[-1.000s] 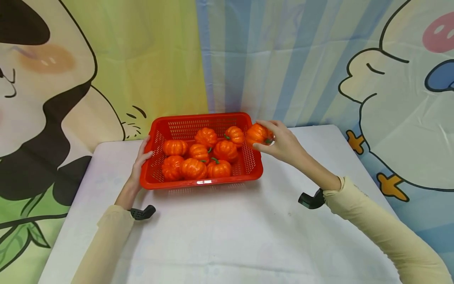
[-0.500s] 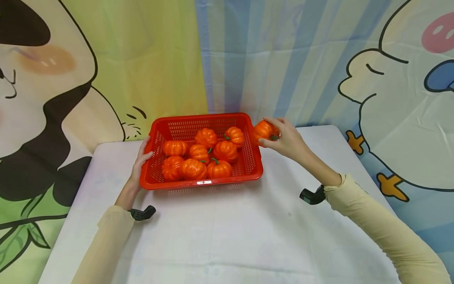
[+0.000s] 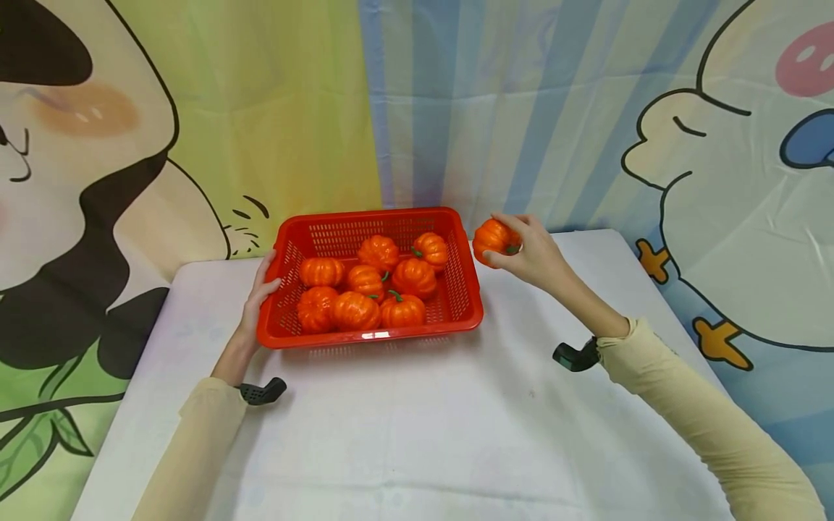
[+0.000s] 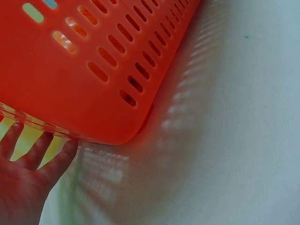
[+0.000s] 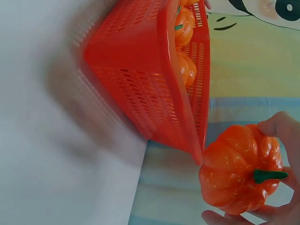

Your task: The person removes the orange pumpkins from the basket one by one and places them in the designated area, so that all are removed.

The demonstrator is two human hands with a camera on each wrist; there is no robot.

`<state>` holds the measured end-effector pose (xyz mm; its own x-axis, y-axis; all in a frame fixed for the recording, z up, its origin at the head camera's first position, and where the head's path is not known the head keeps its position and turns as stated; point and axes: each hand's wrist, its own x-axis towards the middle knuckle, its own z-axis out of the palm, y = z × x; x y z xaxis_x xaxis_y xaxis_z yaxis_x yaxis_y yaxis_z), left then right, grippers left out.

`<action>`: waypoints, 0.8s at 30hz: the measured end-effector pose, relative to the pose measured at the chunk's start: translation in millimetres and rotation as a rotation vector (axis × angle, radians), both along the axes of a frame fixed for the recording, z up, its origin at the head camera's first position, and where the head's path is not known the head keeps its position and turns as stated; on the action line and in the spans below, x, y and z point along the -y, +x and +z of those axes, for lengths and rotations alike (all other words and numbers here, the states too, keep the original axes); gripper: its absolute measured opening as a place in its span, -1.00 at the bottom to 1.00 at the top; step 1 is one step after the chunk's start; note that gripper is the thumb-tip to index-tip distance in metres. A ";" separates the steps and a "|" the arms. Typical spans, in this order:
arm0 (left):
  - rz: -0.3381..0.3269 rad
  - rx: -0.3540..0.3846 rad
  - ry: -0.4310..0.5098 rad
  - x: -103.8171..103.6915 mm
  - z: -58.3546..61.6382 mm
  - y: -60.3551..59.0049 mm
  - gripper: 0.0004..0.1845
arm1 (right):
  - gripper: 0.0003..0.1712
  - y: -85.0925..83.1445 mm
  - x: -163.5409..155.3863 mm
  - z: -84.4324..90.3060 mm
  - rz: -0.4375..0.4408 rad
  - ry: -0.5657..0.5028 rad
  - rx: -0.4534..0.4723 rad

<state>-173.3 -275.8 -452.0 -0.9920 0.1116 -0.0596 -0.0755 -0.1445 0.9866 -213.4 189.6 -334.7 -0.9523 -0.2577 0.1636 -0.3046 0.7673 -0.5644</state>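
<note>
A red plastic basket (image 3: 371, 336) holds several glossy orange toy pumpkins (image 3: 356, 311), some with green stems. My left hand (image 3: 255, 293) holds the basket's left end, its thumb over the rim. In the left wrist view, its spread fingers (image 4: 61, 157) meet the outside of the perforated wall. Beyond the basket's right end, my right hand (image 3: 537, 253) grips another toy pumpkin (image 3: 491, 242) between thumb and fingers. The right wrist view shows this ribbed pumpkin raised beside the rim, green stem facing the palm, with fingers (image 5: 281, 129) around its far side.
A white-covered table (image 3: 391, 427) lies under the basket. Close behind hangs a curtain (image 3: 443, 108) printed with cartoon animals and stripes. Black wrist devices (image 3: 576, 357) stick out at both sleeves.
My right hand has moved right with its pumpkin, from overlapping the basket's right rim to beside it. The left hand and basket stay where they were.
</note>
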 end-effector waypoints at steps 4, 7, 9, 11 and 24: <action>-0.006 0.000 -0.007 -0.8 1.8 1.8 -0.37 | -0.25 -1.7 -3.8 -1.9 -0.003 0.003 0.006; -0.009 -0.001 -0.007 -0.4 1.9 2.0 -0.36 | -0.24 -2.0 -5.9 -2.6 -0.001 0.008 0.011; -0.010 -0.005 -0.003 0.2 1.5 1.5 -0.36 | -0.24 -2.4 -6.7 -2.9 0.003 0.006 0.015; -0.007 -0.005 -0.005 0.4 1.2 1.0 -0.37 | -0.24 -2.8 -7.1 -3.5 0.004 -0.001 0.022; -0.022 -0.019 -0.017 2.4 -0.7 1.3 -0.36 | -0.18 -4.4 -8.9 -7.9 -0.015 -0.036 0.033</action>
<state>-172.0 -278.1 -452.7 -0.9902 0.1327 -0.0429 -0.0598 -0.1257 0.9903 -217.8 198.5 -342.6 -0.9611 -0.2376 0.1411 -0.2738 0.7507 -0.6012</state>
